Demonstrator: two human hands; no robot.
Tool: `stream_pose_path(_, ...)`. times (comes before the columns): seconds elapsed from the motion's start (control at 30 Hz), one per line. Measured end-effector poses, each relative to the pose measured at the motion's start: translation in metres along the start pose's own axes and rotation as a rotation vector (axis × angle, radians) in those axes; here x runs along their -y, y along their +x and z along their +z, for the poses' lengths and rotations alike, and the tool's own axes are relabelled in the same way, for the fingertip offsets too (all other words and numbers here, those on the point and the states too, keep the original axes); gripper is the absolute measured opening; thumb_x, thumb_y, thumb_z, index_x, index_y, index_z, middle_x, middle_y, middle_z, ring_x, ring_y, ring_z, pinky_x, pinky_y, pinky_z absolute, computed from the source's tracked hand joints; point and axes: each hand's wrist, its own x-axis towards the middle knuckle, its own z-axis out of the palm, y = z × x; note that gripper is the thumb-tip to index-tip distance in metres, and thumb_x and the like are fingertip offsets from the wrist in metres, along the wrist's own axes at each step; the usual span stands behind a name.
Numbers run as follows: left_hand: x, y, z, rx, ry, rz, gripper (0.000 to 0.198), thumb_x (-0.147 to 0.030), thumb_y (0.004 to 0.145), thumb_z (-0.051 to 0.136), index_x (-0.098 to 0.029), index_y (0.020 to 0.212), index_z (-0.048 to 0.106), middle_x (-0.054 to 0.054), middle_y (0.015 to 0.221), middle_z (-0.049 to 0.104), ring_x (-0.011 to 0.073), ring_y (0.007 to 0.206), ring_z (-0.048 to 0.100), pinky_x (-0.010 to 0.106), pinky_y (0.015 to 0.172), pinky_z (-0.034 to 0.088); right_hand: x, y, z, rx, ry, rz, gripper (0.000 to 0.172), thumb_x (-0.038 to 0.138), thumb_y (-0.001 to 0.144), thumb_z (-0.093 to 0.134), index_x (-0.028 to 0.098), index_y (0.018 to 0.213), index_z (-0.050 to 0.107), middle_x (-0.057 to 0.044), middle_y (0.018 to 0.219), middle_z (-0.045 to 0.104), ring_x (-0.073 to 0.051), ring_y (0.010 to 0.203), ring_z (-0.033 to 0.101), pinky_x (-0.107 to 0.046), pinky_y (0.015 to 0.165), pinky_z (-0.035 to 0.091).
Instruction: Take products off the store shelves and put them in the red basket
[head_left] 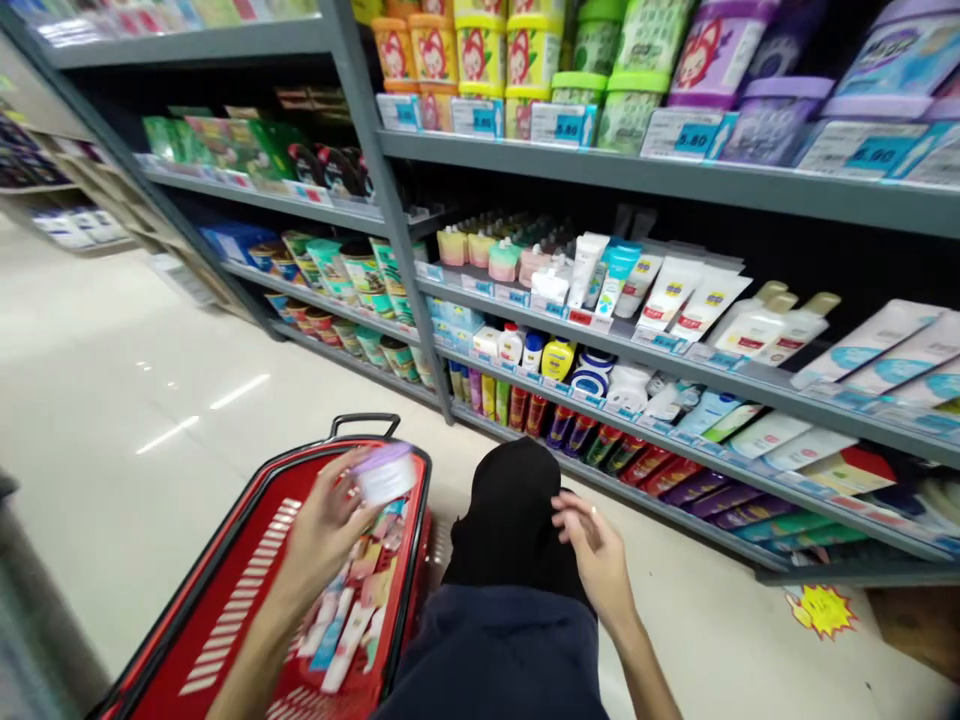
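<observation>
A small white tub with a pale purple lid (386, 474) is held by my left hand (326, 520), thumb and fingers curled round its left side, slightly blurred. Hand and tub are above a red shopping basket (225, 560) with black edges. Inside the basket lie several tubes and small packs (349, 640), white, blue, pink and yellow. On the other side, my right hand (589, 545) hangs beside my black-clad knee (510, 500), its fingers loosely bent and apart, holding nothing.
Grey shelves (637, 180) run across the front and right, bearing colourful lidded tubs (645, 45), white tubes (671, 290) and bottles. More shelving with tins (364, 275) stands at the left. A yellow star-shaped sticker (823, 610) is near the lower right.
</observation>
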Motion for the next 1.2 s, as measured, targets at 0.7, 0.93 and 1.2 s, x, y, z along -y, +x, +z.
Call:
stream_pose_path(0.7,-0.214,0.08,0.138,0.503,-0.67,0.16,0.063,-0.048,0.09,0.076,-0.031,0.146,0.056,0.011,0.147,0.068,0.0306,0.134,0.068,0.044,0.107,0.064,0.137,0.023,-0.014,-0.013,0.333,-0.328,0.064,0.061,0.092,0.075,0.028,0.146,0.065,-0.008,0.135,0.074,-0.03,0.127,0.07,-0.047,0.114,0.055)
stream_pose_path(0.93,-0.275,0.088,0.133,0.586,-0.775,0.236,0.064,-0.047,0.09,0.077,-0.029,0.148,0.058,0.01,0.157,0.06,0.0298,0.144,0.059,0.044,0.12,0.054,0.182,0.024,-0.059,-0.167,0.247,-0.433,0.076,0.052,0.089,0.082,0.025,0.154,0.055,-0.011,0.137,0.072,-0.025,0.125,0.07,-0.04,0.113,0.055)
stream_pose_path(1.2,-0.312,0.138,0.127,0.615,-0.85,0.363,0.056,-0.041,0.09,0.08,-0.018,0.139,0.065,0.016,0.149,0.065,0.0308,0.138,0.062,0.046,0.116,0.055,0.237,0.047,-0.09,-0.124,0.048,-0.527,0.067,0.051,0.09,0.082,0.025,0.148,0.062,-0.011,0.147,0.066,-0.026,0.126,0.07,-0.042,0.112,0.057)
